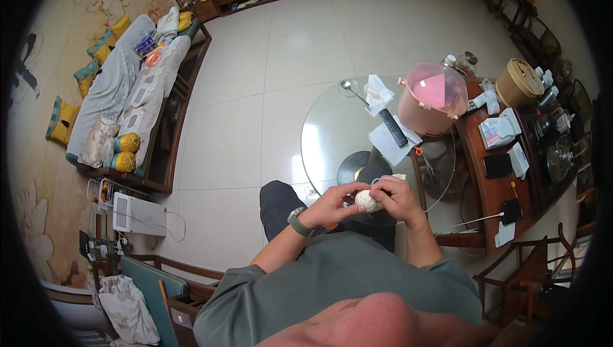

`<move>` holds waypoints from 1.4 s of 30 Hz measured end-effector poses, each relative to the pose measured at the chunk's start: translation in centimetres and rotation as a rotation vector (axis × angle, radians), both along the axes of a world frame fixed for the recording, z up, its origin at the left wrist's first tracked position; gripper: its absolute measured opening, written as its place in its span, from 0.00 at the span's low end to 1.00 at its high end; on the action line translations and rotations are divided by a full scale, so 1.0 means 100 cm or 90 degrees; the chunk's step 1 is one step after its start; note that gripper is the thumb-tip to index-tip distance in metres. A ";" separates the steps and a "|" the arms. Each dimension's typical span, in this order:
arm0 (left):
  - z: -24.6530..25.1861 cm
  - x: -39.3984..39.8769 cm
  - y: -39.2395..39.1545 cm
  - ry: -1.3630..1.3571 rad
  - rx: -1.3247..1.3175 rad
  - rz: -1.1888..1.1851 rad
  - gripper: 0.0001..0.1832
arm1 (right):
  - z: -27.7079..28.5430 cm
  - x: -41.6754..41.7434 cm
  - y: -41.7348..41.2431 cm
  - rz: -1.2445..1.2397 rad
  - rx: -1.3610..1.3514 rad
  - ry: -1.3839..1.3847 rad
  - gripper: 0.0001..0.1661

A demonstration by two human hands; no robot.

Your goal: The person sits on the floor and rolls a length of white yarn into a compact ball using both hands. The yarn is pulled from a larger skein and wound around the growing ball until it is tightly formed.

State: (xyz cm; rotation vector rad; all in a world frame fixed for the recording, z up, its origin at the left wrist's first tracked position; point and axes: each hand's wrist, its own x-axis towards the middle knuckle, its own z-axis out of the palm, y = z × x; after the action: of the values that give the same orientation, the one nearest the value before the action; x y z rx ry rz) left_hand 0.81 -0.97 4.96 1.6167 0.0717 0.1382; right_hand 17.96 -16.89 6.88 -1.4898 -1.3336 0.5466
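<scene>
In front of my lap, a small cream-white ball (367, 200), looking like wound yarn, sits between both hands. The fingers and thumb of my left hand (330, 203) grip it from the left; a watch is on that wrist. My right hand (395, 197) has its bent fingers and thumb on the ball's right side. A pale ring-shaped piece shows just above the right fingers, and a whitish bit (400, 176) sticks out behind that hand; what they belong to is hidden.
A round glass table (321, 122) ahead carries a black remote control (392, 128) on white paper (390, 148), a spoon (352, 91) and a pink lidded bucket (431, 100). To the right, a wooden table (483, 174) holds a dark phone (496, 167) and a cable (474, 221).
</scene>
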 end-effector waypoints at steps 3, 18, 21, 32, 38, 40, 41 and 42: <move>0.000 0.000 -0.001 -0.015 -0.147 -0.043 0.30 | -0.010 0.001 0.004 -0.032 0.049 0.036 0.06; 0.008 0.000 0.004 0.036 0.102 -0.003 0.26 | 0.008 -0.005 -0.004 -0.013 -0.059 -0.006 0.08; 0.017 -0.002 -0.001 0.054 -0.095 -0.064 0.28 | -0.001 0.000 0.001 -0.065 -0.043 -0.015 0.08; -0.001 0.003 0.003 0.000 0.051 0.130 0.25 | 0.006 -0.012 -0.009 0.082 -0.050 -0.010 0.07; 0.005 0.000 -0.001 0.016 -0.161 -0.043 0.29 | -0.007 0.003 0.002 -0.085 0.005 -0.024 0.06; 0.005 -0.001 -0.001 -0.011 -0.226 -0.012 0.30 | -0.019 -0.002 0.003 -0.110 -0.023 0.030 0.06; 0.003 0.000 -0.001 -0.040 -0.248 0.008 0.30 | -0.025 -0.005 0.002 -0.124 -0.037 0.057 0.07; -0.002 0.000 -0.002 -0.069 -0.269 0.030 0.31 | -0.029 -0.007 0.001 -0.107 -0.070 0.048 0.07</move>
State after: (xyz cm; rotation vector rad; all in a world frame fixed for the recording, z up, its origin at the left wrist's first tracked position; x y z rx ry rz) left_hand 0.83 -1.20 4.80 1.1838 0.0521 0.2305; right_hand 17.27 -16.80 3.99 -1.6375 -1.1236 0.5679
